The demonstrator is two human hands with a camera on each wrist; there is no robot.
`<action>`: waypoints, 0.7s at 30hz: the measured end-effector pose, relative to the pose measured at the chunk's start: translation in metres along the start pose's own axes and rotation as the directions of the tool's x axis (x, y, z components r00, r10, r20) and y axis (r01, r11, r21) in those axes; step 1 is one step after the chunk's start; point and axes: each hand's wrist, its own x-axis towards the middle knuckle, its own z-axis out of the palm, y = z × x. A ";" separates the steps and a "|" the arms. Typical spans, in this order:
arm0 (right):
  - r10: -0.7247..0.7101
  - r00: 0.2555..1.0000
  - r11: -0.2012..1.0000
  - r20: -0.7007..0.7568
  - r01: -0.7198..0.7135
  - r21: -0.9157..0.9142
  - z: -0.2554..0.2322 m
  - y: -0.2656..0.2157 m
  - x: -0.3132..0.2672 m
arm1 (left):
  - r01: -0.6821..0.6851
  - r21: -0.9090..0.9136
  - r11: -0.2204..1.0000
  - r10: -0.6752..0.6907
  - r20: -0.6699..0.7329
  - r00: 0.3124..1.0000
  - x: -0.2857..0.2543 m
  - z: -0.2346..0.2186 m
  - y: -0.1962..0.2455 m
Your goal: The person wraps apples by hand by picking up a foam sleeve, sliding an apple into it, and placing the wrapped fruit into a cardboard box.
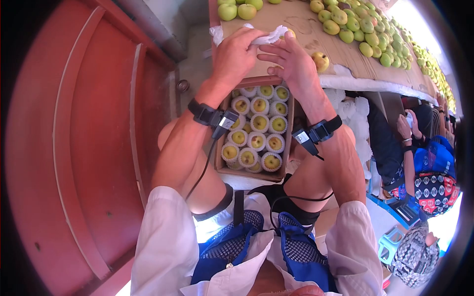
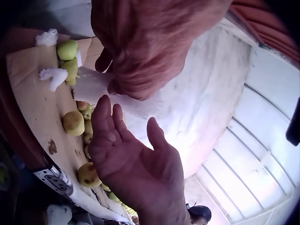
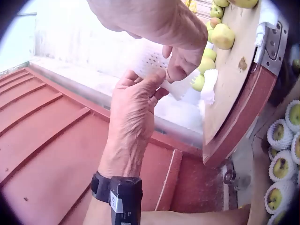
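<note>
A white foam fruit net [image 1: 270, 37] stretches between both hands above the table edge. My left hand [image 1: 238, 53] pinches one end, its fingers curled on the mesh. My right hand [image 1: 295, 64] is beside the other end, fingers extended and palm turned inward, as the left wrist view shows. In the right wrist view, the perforated net [image 3: 151, 60] hangs flattened at the left fingertips, with the right fingers close by. Below the hands, a cardboard box [image 1: 289, 143] holds rows of yellow-green apples [image 1: 259, 105] in white foam nets.
On the cardboard-covered table [image 1: 296, 22] lie a loose apple [image 1: 320, 61] near the edge and a large pile of green apples [image 1: 365, 29]. A red door [image 1: 94, 123] stands at left. Spare foam nets [image 1: 353, 116] hang right of the box. Another person's hands [image 1: 407, 123] appear at far right.
</note>
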 end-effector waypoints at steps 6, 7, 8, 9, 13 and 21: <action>-0.023 0.998 1.000 0.054 0.023 0.005 -0.003 0.002 0.003 | -0.020 -0.014 1.000 0.020 -0.009 1.000 0.001 0.000 0.001; -0.030 0.998 0.999 0.063 0.029 0.018 -0.004 0.002 0.004 | -0.016 -0.014 1.000 0.016 -0.004 1.000 0.001 -0.001 0.002; -0.030 0.998 0.999 0.053 0.029 0.027 -0.003 0.002 0.003 | -0.010 -0.014 1.000 0.010 0.000 1.000 0.001 -0.002 0.001; -0.031 0.999 0.999 0.042 0.030 0.036 -0.003 0.002 0.002 | -0.006 -0.015 1.000 0.006 0.005 1.000 0.001 -0.002 0.001; -0.013 1.000 0.999 -0.007 0.014 0.037 -0.006 0.004 0.002 | -0.078 -0.038 0.996 0.080 0.044 0.996 -0.002 -0.001 0.002; -0.305 0.929 0.932 -0.211 0.245 -0.268 -0.013 0.011 0.010 | 0.079 -0.256 0.963 -0.026 0.204 0.979 -0.008 0.006 0.017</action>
